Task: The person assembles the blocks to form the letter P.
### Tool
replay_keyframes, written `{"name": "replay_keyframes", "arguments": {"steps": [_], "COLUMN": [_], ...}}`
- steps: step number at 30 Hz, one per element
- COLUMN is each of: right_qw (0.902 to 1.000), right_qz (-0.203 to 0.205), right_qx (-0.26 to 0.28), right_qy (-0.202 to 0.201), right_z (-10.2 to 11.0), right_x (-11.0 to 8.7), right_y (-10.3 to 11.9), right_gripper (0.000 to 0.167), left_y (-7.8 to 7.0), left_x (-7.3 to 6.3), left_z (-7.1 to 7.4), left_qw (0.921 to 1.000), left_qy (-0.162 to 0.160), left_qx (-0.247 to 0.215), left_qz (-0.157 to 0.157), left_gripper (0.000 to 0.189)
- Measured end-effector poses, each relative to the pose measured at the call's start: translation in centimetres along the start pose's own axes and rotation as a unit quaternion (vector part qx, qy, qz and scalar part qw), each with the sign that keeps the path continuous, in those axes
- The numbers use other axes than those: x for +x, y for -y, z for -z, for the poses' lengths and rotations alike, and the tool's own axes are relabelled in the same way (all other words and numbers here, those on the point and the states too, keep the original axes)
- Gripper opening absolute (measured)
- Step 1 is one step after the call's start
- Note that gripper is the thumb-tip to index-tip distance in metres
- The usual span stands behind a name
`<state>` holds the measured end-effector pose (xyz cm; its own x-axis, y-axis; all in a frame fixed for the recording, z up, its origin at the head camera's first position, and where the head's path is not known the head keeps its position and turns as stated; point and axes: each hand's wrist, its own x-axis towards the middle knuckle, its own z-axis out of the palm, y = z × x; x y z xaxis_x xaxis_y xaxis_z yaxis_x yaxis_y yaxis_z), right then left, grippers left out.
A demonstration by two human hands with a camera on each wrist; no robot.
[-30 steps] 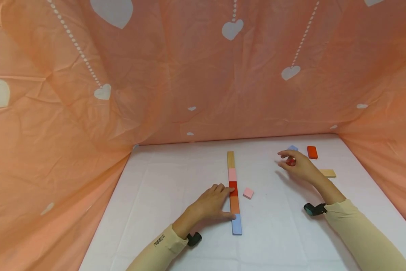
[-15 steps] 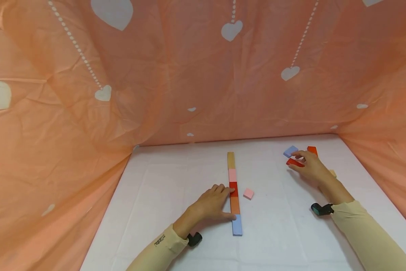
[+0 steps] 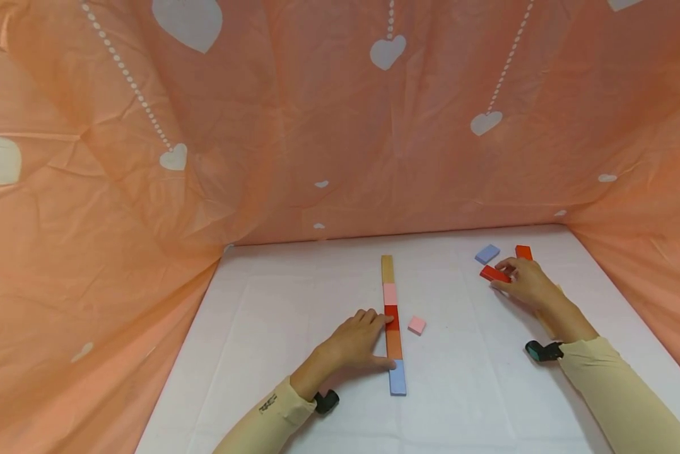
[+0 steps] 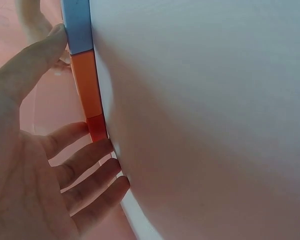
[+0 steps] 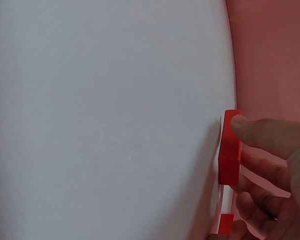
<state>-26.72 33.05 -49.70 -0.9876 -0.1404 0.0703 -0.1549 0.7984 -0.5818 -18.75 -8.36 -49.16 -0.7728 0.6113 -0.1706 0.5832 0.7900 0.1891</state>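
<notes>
Five-colour row of flat blocks lies on the white table: blue (image 3: 397, 382), orange (image 3: 393, 345), red (image 3: 393, 310), pink (image 3: 390, 294) and wood-coloured (image 3: 387, 269). My left hand (image 3: 348, 343) rests along the row's left side, thumb at the blue block and index finger on the red one. In the left wrist view its fingers are extended, not curled round a block. At the right, my right hand (image 3: 528, 285) pinches another red block (image 5: 230, 150) between thumb and fingers. Whether that block touches the table is unclear.
A loose pink square (image 3: 416, 325) lies right of the row. Beyond the right hand are a blue block (image 3: 487, 254) and another red block (image 3: 523, 252). A wood-coloured block (image 3: 546, 325) is partly hidden under the right forearm. An orange curtain (image 3: 340, 157) hangs behind the table.
My right hand has moved right and slightly nearer with its red block, whose long side now shows. The blue block behind it has come into full view. The left hand stays put.
</notes>
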Motion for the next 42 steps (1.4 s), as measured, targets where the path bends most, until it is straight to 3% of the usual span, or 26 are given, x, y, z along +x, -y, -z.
{"name": "replay_keyframes", "arguments": {"steps": [12,21,28,42], "right_qw": [0.9998,0.9991,0.9985,0.9958], "right_qz": [-0.011,-0.017,0.047,0.083], "right_qx": [0.0,0.026,0.025,0.029], "right_qy": [0.014,0.03,0.01,0.027], "right_z": [0.0,-0.3,-1.2,-3.4], "right_x": [0.3,0.8,2.1,4.5], "right_y": [-0.3,1.2,2.3,4.9], "right_gripper": [0.04,0.041,0.034,0.029], "left_y": [0.0,0.1,0.1,0.1], "left_x": [0.0,0.0,0.0,0.0], "left_z": [-0.1,-0.1,-0.1,-0.2], "left_qw": [1.0,1.0,1.0,1.0], "left_qy": [0.001,-0.004,-0.002,-0.004], "left_qx": [0.0,0.003,-0.001,-0.001], "left_qz": [0.0,-0.002,-0.001,0.0], "left_gripper": [0.091,0.091,0.091,0.091]}}
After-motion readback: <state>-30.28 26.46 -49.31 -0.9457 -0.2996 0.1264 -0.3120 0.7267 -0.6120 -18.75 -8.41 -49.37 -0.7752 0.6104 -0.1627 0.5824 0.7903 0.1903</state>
